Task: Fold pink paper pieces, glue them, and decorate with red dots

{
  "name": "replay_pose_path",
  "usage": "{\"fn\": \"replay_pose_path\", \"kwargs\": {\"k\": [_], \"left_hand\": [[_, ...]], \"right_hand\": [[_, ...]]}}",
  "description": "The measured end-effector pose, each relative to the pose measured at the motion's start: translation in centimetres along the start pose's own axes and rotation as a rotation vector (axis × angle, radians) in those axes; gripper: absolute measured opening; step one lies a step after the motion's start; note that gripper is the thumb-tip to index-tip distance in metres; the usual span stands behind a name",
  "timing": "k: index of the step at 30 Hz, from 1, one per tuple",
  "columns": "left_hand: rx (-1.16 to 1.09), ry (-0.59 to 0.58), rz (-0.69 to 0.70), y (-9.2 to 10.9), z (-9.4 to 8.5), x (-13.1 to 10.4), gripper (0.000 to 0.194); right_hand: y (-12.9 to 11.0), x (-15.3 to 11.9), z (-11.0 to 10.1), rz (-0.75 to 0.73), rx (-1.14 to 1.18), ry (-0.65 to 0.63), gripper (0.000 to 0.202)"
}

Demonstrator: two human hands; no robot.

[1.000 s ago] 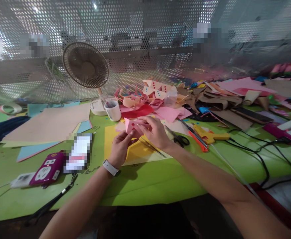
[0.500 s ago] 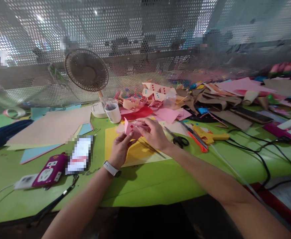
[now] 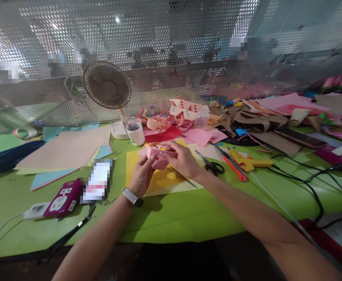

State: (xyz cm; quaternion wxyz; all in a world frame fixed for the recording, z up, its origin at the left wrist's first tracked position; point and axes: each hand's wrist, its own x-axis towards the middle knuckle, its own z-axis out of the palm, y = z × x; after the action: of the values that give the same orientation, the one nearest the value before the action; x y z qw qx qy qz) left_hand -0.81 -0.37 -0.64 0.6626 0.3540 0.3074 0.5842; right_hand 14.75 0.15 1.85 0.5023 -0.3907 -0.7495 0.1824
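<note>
A folded piece of pink paper (image 3: pixel 161 163) with small red diamond shapes on it is held up between both hands. My left hand (image 3: pixel 142 171), with a watch on its wrist, pinches its left edge with thumb and fingers. My right hand (image 3: pixel 183 159) grips the upper right side, thumb against the paper. Below them lies a yellow sheet (image 3: pixel 159 185) with a thin pair of tweezers (image 3: pixel 185 178) on it, partly hidden by my right hand. Black scissors (image 3: pixel 214 168) rest to the right of that hand.
Right of the scissors are an orange cutter (image 3: pixel 235 168) and a yellow glue gun (image 3: pixel 248 160) with trailing cables. Behind stand a white cup (image 3: pixel 136 136) and a fan (image 3: pixel 107 85). Patterned paper pieces (image 3: pixel 185 107) are heaped at the back. A phone (image 3: pixel 97 181) and purple power bank (image 3: pixel 64 198) lie left.
The pink paper has turned and tilted in my hands, so more of its lower face shows. Both hands keep hold of it. The whole view has shifted slightly.
</note>
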Motion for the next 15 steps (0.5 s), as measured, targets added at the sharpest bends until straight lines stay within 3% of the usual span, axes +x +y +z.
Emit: {"fn": "replay_pose_path", "kwargs": {"k": [5, 9, 15], "left_hand": [[-0.004, 0.032, 0.009, -0.3, -0.4, 0.3, 0.03], [0.013, -0.054, -0.013, 0.1, -0.5, 0.3, 0.039], [0.207, -0.164, -0.176, 0.6, -1.3, 0.5, 0.029]], "right_hand": [[-0.2, -0.2, 0.3, 0.004, -0.033, -0.039, 0.026], [-0.2, 0.2, -0.6, 0.049, 0.012, -0.054, 0.029], [0.7, 1.3, -2.6, 0.059, -0.038, -0.046, 0.026]]}}
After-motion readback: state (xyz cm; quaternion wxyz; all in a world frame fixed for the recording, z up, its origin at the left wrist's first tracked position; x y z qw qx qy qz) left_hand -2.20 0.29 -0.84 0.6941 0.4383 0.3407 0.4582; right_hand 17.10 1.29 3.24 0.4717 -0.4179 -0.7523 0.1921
